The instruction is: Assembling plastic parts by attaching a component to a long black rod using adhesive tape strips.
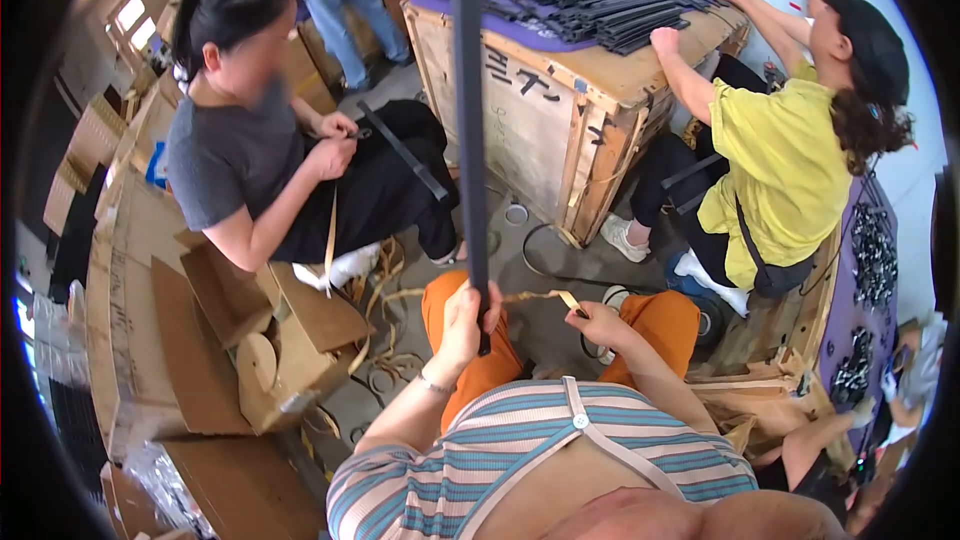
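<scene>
My left hand (463, 323) is wrapped round the lower end of a long black bar (468, 140), which stands nearly upright in front of me. Pinched in my right hand (606, 326) is the end of a thin tan strip (545, 295), beside a small dark piece whose kind I cannot make out. From there the strip runs left, toward my left hand and the bar's lower part. Both hands are above my orange trouser legs (655, 325).
A wooden crate (540, 150) ahead carries a pile of black bars (600, 0) on purple cloth. One person (250, 130) sits front left, another in yellow (770, 140) front right. Cardboard boxes (200, 360) and loose tan strips (375, 340) lie to my left.
</scene>
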The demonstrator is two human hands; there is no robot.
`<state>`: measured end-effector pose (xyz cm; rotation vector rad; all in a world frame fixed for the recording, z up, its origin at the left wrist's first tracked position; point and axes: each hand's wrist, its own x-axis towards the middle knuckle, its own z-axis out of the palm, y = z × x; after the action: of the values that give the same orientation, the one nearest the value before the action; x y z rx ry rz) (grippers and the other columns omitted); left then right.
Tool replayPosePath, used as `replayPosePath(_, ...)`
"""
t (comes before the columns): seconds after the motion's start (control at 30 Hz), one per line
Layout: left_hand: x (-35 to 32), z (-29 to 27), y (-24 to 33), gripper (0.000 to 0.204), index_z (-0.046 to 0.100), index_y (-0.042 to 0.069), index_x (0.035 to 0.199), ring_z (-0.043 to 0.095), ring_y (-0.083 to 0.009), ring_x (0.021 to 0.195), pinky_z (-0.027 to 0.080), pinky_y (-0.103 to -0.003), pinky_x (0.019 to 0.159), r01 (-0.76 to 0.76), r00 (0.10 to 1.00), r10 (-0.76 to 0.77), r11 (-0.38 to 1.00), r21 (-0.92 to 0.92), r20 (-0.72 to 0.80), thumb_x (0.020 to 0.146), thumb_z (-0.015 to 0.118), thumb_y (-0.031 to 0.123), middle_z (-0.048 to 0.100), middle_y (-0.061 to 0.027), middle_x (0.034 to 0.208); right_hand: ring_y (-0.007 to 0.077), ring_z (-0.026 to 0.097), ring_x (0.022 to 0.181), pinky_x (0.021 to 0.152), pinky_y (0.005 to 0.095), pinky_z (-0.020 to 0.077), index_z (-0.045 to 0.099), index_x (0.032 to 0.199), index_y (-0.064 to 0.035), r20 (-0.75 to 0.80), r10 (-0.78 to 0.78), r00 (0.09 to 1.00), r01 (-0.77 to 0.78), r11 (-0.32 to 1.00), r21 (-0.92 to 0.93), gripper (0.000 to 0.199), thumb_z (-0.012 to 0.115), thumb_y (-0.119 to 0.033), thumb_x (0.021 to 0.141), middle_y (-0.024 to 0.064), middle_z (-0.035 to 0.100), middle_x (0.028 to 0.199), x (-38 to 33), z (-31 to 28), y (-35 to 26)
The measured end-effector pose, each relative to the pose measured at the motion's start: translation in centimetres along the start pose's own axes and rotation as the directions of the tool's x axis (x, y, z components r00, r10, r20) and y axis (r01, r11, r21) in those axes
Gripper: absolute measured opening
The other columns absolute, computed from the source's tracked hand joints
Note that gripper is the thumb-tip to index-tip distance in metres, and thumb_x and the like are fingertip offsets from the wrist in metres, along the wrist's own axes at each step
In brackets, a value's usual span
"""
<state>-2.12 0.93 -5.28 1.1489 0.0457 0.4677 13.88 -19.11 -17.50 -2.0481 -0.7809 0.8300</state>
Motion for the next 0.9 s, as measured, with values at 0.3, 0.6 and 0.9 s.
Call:
replayPosePath(0.3,-2.4,-0.6,0.8,0.039,0.049,0.000,0.084,0.035,-0.0109,0.047,0.028,-0.025,0.044,-0.020,0.999,0.024,0.993,-0.118,0.034,0.085,0.057,0.038,0.040,-0.0025,0.057,0.0181,0.056,0.062,0.060,0.0297,0.0432,0.057,0.090,-0.0023,0.093,-0.025,0.995,0.025,1.000,0.006,0.024,0.055,-0.025,0.083,0.0094,0.058,0.069,-2.6,-1.2,-7.0)
replayPosePath(0.6,-1.4,2.9,2.8,0.028,0.059,0.001,0.109,0.040,-0.0021,0.064,0.035,-0.016,0.060,0.203,0.979,-0.192,0.914,0.351,-0.068,0.085,0.060,0.015,0.051,0.0060,0.072,0.0123,0.056,0.075,0.070,0.0280,0.0443,0.057,0.089,-0.0018,0.216,-0.309,0.926,0.260,0.939,0.227,0.017,0.053,-0.018,0.087,0.0068,0.061,0.079,-6.0,-3.2,-14.1)
replayPosePath(0.9,-1.2,3.9,1.3,0.025,0.060,0.002,0.103,0.047,-0.0023,0.061,0.036,-0.017,0.052,0.291,0.940,-0.321,0.931,0.220,0.115,0.085,0.061,0.019,0.058,0.0027,0.076,0.0143,0.055,0.080,0.074,0.0292,0.0435,0.056,0.092,-0.0025,0.384,-0.333,0.862,0.273,0.941,0.202,0.016,0.051,-0.017,0.089,0.0069,0.060,0.083,-7.2,-3.3,-15.1)
